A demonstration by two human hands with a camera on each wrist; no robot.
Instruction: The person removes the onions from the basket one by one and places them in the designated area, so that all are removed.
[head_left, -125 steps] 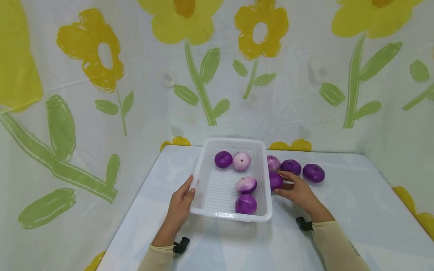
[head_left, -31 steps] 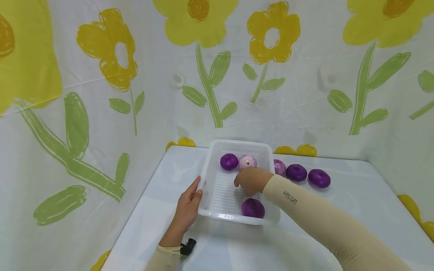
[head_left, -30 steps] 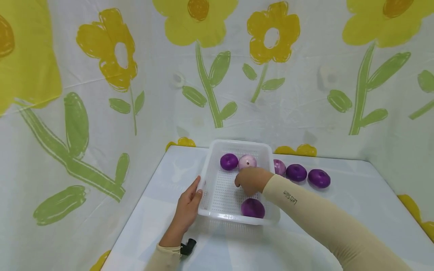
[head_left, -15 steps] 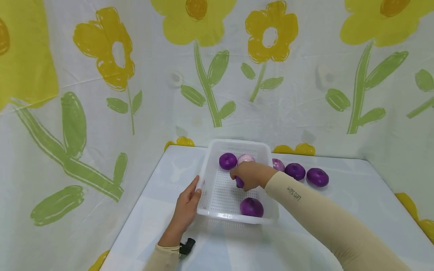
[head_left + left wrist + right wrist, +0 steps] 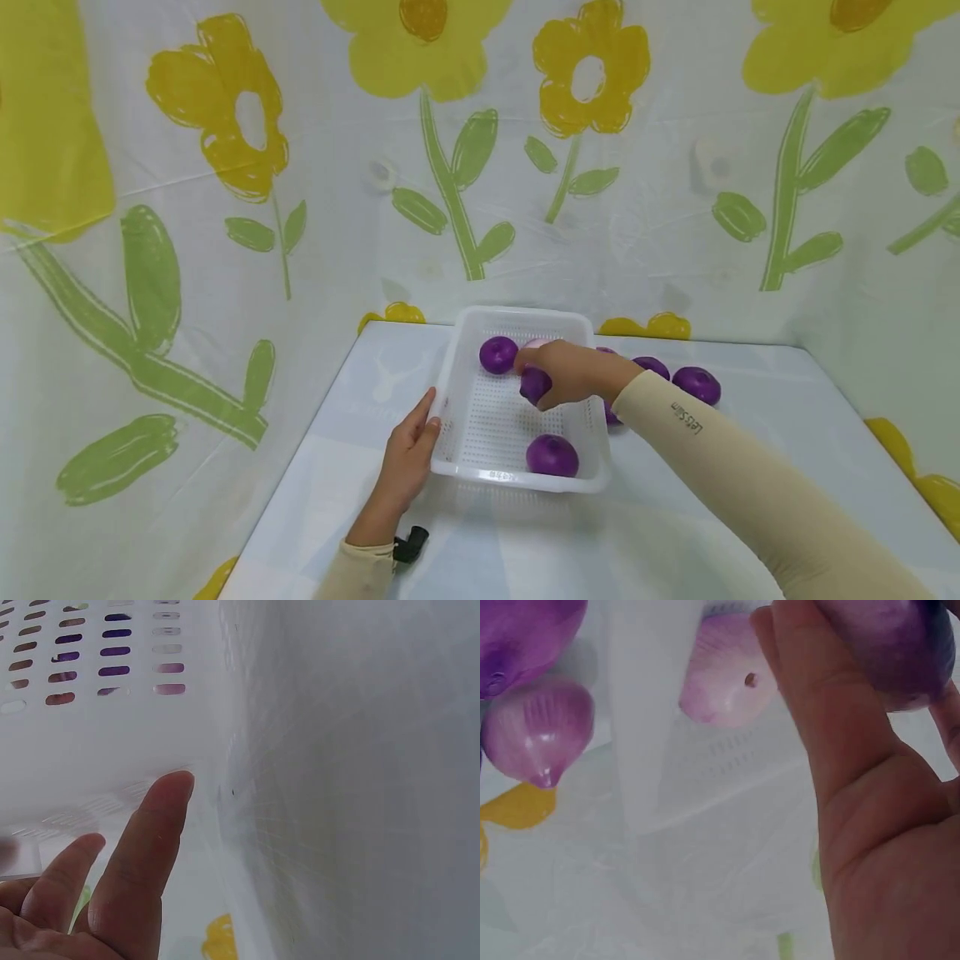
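**Onion lifted above the basket floor**

Raised since the frame half a second earlier, the right hand point(image 5: 564, 375) now holds a purple onion point(image 5: 536, 384) clear of the basket floor, over the far half of the white basket point(image 5: 450, 392). Its fingers and thumb curl round the onion from above, so only the lower, rounded part shows in the head view; which way its stem end points cannot be told. In the right wrist view the onion is a blurred purple mass at the fingertips.

The left hand point(image 5: 408, 454) rests with straight fingers against the basket's left wall, near its near-left corner, holding nothing.

Inside the basket, a dark purple onion point(image 5: 498, 355) lies near the far wall, and a pale pink onion point(image 5: 724, 671) beside it is almost wholly hidden by the right hand in the head view. Another purple onion point(image 5: 552, 455) lies by the near wall. On the table point(image 5: 750, 417) just right of the basket, more onions sit in a row toward the far edge; the forearm covers part of them, and the rightmost onion point(image 5: 697, 385) shows fully. A flowered cloth point(image 5: 225, 167) hangs behind.
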